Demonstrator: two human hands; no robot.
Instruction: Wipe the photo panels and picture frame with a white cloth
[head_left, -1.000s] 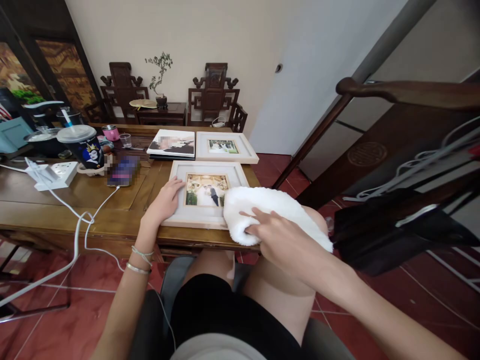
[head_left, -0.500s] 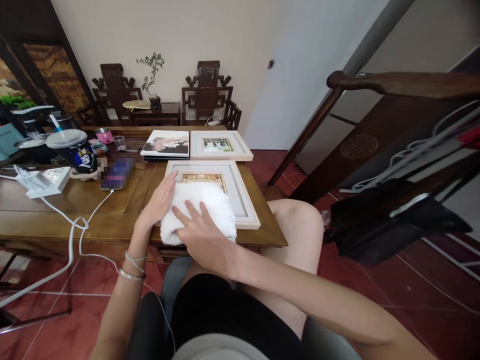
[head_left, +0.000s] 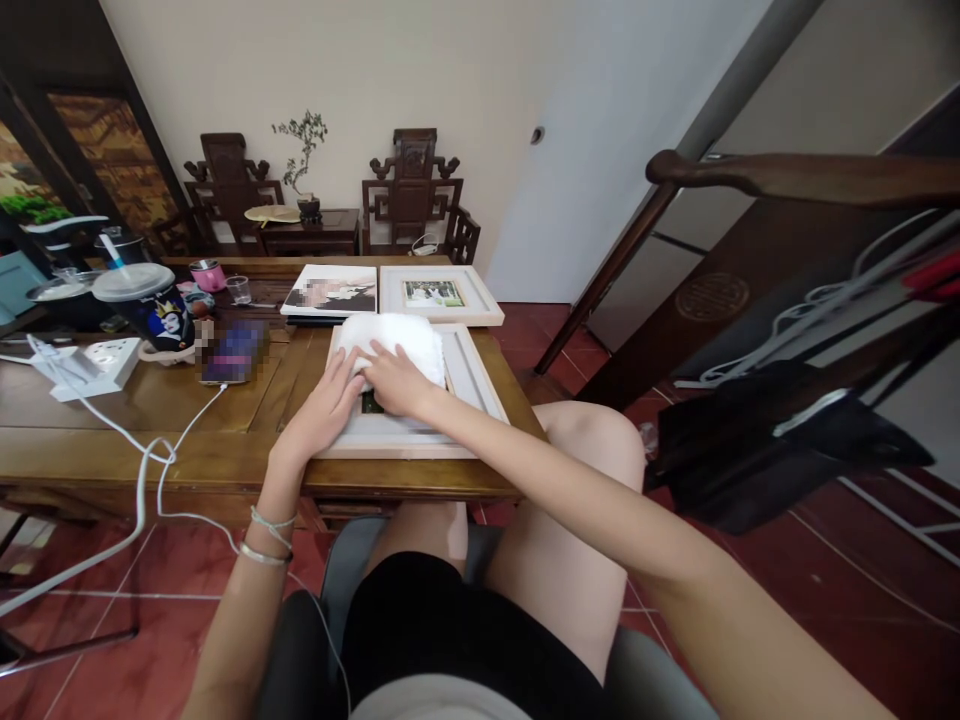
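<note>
A folded white fluffy towel (head_left: 394,335) covers the far part of a light wooden picture frame (head_left: 487,370) lying flat at the table's near edge. My right hand (head_left: 397,383) presses on the towel's near side, its fingers bent over it and somewhat apart. What the right thumb does is hidden. My left hand (head_left: 322,405) rests along the left side of the frame with fingers stretched out, the tips close to the towel. Most of the picture inside the frame is hidden by the towel and my right hand.
Behind lie a second framed photo (head_left: 433,293) and a white photo panel (head_left: 330,290). Leftward are a phone (head_left: 232,352) on a cable, a lidded drink cup (head_left: 154,310), a power strip (head_left: 97,368), a pink cup (head_left: 208,274) and a small clear cup (head_left: 238,290).
My right hand and the towel have moved away from me, toward the frame's far side, uncovering its near border. The left hand has shifted only slightly.
</note>
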